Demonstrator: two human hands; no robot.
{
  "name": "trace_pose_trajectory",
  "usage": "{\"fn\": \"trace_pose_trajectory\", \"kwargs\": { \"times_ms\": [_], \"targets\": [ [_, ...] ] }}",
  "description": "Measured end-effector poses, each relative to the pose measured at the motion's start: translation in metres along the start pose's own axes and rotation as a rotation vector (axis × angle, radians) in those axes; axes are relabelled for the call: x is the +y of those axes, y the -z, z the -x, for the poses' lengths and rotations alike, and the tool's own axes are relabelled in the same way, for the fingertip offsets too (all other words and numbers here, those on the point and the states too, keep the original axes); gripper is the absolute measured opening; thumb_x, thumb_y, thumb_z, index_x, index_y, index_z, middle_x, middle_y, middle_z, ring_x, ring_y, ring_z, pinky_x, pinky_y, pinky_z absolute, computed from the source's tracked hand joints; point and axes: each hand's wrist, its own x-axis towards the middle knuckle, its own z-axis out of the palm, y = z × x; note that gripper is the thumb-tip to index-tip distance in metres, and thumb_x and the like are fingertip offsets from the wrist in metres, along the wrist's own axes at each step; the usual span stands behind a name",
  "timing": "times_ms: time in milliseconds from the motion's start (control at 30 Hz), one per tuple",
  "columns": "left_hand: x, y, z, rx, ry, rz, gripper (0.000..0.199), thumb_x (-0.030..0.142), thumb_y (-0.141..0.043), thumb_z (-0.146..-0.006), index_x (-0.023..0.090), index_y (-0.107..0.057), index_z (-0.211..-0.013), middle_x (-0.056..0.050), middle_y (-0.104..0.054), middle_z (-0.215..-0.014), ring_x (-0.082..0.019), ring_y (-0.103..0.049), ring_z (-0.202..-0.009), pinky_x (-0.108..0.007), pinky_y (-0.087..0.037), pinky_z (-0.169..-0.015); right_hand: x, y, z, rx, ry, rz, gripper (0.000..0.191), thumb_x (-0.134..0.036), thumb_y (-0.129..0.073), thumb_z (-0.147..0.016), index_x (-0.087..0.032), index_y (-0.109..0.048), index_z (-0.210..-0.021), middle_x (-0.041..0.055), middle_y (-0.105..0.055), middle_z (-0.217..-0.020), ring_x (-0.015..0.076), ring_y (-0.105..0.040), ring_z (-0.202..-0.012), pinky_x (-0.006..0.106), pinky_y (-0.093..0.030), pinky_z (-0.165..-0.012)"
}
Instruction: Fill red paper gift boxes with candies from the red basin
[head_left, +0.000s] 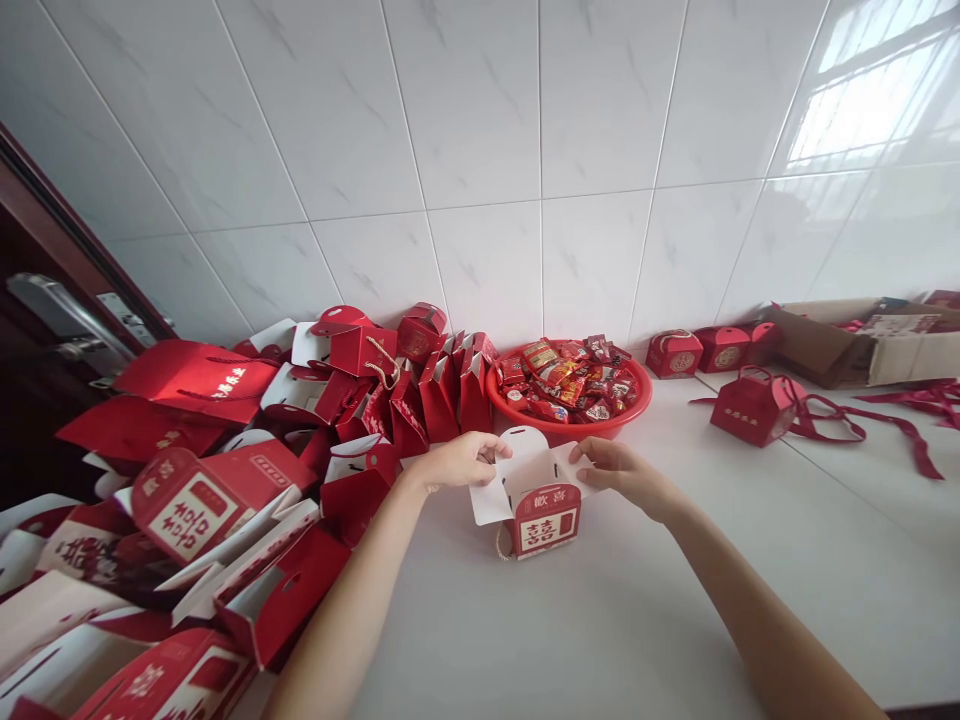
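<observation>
In front of me on the white table stands a small red gift box (pixel 549 520) with white character panels, its top flaps spread. A short rope handle hangs at its lower left side. My left hand (pixel 471 460) pinches the box's left white flap between thumb and fingers. On the opposite side, my right hand (pixel 611 467) grips the right flap. The inside of the box is white; its bottom is hidden from this angle. Just behind the box is a red plastic basin (pixel 628 412) heaped with wrapped candies (pixel 562 375).
Red gift boxes and bags (pixel 217 490) pile up on the left, by a dark door with a metal handle (pixel 64 310). Along the tiled wall at right are closed red boxes (pixel 675 355) and a cardboard box (pixel 817 345). A ribboned red box (pixel 756 408) stands nearer, beside loose ribbon (pixel 892 420).
</observation>
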Motion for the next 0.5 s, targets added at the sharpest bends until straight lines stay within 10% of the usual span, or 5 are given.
{"fn": "trace_pose_trajectory", "kwargs": {
  "times_ms": [500],
  "targets": [
    [-0.0003, -0.001, -0.0009, 0.041, 0.026, 0.074, 0.049, 0.017, -0.06, -0.054, 0.013, -0.069, -0.102, -0.007, -0.07, -0.101, -0.021, -0.063, -0.094, -0.028, -0.048, -0.074, 0.0027, -0.0015, -0.0016, 0.02, 0.039, -0.017, 0.033, -0.044, -0.075, -0.07, -0.02, -0.06, -0.086, -0.0001, -0.065, -0.084, 0.0158, -0.06, -0.074, 0.032, -0.048, -0.07]
  ]
}}
